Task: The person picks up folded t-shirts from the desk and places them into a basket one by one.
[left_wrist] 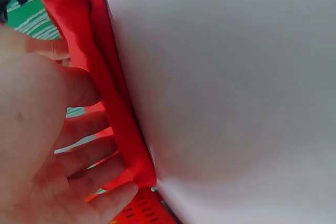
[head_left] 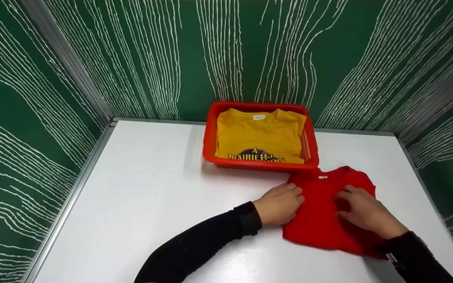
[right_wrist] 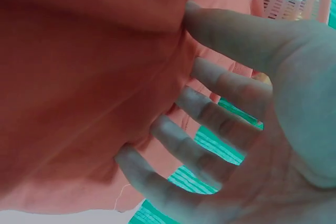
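Note:
A folded red T-shirt [head_left: 317,208] lies on the white table, its neckline with a small white label pointing toward the back. Along the shirt's left edge is my left hand [head_left: 281,204]; in the left wrist view its spread fingers [left_wrist: 86,153] touch the folded edge. My right hand [head_left: 366,210] lies over the right part of the shirt. Its slightly bent fingers [right_wrist: 178,142] and thumb touch the cloth in the right wrist view, spread apart, and the fabric creases near the fingertips.
Behind the shirt stands a red plastic basket [head_left: 210,147] holding a folded yellow T-shirt [head_left: 258,133] with printed lettering. The basket's front right corner meets the red shirt's back edge. Green panels [head_left: 195,59] with white wavy lines enclose the white table [head_left: 144,188].

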Motion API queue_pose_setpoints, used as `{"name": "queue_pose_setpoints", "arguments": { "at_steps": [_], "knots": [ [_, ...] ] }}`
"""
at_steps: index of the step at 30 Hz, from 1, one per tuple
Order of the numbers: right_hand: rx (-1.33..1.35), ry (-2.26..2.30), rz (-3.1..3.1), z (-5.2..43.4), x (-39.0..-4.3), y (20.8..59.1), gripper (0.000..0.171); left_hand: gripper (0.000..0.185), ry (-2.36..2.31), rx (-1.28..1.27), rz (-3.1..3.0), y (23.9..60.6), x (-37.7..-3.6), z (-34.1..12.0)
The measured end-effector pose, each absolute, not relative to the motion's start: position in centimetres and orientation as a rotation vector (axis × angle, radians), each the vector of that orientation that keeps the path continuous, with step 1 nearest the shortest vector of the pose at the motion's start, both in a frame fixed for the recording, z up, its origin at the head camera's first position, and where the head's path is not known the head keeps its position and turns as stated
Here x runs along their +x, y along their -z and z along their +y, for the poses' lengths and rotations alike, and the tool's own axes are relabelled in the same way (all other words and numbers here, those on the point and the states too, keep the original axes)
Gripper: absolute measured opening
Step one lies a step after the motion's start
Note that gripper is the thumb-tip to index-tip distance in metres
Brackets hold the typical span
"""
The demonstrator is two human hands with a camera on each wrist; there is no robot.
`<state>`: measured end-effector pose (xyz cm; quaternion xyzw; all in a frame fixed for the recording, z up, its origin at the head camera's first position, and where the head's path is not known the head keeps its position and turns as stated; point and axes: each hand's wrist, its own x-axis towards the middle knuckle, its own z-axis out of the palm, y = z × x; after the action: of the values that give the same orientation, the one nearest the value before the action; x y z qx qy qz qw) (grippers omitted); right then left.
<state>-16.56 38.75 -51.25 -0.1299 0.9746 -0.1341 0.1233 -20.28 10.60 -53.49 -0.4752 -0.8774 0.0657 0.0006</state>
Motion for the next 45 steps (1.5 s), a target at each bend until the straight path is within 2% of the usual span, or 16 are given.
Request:
{"name": "queue_pose_setpoints", "arguments": {
  "at_steps": [17, 22, 29, 45],
  "knots": [
    [-0.47, 0.372, 2.842, 34.9, -16.2, 51.6, 0.044, 0.022, -0.02, -1.485, -2.698, 54.1, -19.9, 5.7],
    [-0.498, 0.368, 2.849, 32.7, -16.2, 51.7, 0.043, 0.021, 0.024, -1.424, -2.707, 53.9, -20.2, 4.1],
    [-0.542, 0.358, 2.853, 29.6, -16.4, 51.8, 0.044, 0.031, 0.052, -1.293, -2.745, 54.0, -20.5, 1.6],
    [-0.664, 0.404, 2.922, 23.3, -16.4, 52.9, 0.045, 0.026, 0.072, -1.081, -2.801, 54.3, -20.7, -3.8]
  ]
}}
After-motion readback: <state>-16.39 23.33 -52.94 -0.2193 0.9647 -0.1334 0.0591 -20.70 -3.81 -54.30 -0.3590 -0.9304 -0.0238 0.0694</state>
